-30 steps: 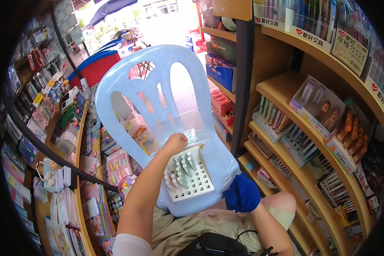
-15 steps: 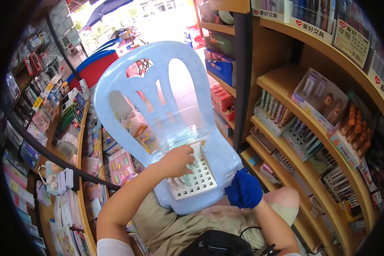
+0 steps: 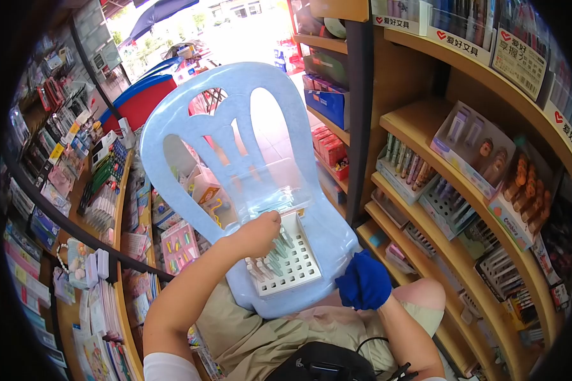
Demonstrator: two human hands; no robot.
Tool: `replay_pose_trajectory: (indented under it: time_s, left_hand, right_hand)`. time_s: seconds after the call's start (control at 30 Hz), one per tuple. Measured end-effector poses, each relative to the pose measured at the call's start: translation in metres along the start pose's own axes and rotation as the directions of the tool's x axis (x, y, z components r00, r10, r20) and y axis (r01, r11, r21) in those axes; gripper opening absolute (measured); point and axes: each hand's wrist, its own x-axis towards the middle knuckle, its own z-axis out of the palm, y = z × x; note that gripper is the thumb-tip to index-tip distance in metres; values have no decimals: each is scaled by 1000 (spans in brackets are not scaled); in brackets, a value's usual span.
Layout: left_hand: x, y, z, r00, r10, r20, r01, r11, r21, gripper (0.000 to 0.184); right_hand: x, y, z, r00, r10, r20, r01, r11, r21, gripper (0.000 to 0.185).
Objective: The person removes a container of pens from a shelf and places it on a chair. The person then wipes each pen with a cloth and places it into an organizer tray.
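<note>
A white holed tray (image 3: 297,277) sits on the seat of a light blue plastic chair (image 3: 337,244). Slim green pens (image 3: 277,254) lean in its holes along the left side, with paler pinkish ones at the near left corner. My left hand (image 3: 264,232) is over the tray's far left part, fingers curled in; what they pinch, if anything, is hidden. Behind the tray a clear plastic cover (image 3: 273,184) rises against the chair back. My right hand is covered by bunched blue fabric (image 3: 364,279) at the seat's right edge; I cannot tell whether it is a glove or a cloth.
Curved wooden shelves (image 3: 413,124) with boxed pens stand close on the right. On the left, more racks (image 3: 130,209) hold stationery and notebooks behind a dark rail (image 3: 63,228). A bright doorway (image 3: 235,38) lies beyond the chair. My knees are against the chair's front.
My left hand has moved slightly up and left, off the middle pens, and its fingers have curled in. More green pens show now. The blue-covered right hand has barely moved.
</note>
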Motion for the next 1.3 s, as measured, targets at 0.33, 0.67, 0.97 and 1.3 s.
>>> replay_pose_trajectory:
  time_s: [0.33, 0.67, 0.97, 1.3]
  left_hand:
    - [-8, 2, -19, 993, -113, -47, 107, 988, -110, 22]
    - [0, 41, 10, 980, 75, -184, -180, 726, -664, 23]
    - [37, 133, 96, 961, -93, -259, -222, 294, -929, 26]
    - [52, 111, 79, 946, -278, -169, -192, -56, -980, 12]
  right_hand:
    - [4, 0, 0, 996, -87, 6, 87, 996, -14, 23]
    - [9, -4, 13, 993, 43, 109, -63, 980, 187, 25]
    - [3, -11, -6, 901, 129, 413, -397, 627, 670, 26]
    - [-15, 20, 12, 704, 135, 698, -658, -247, 711, 25]
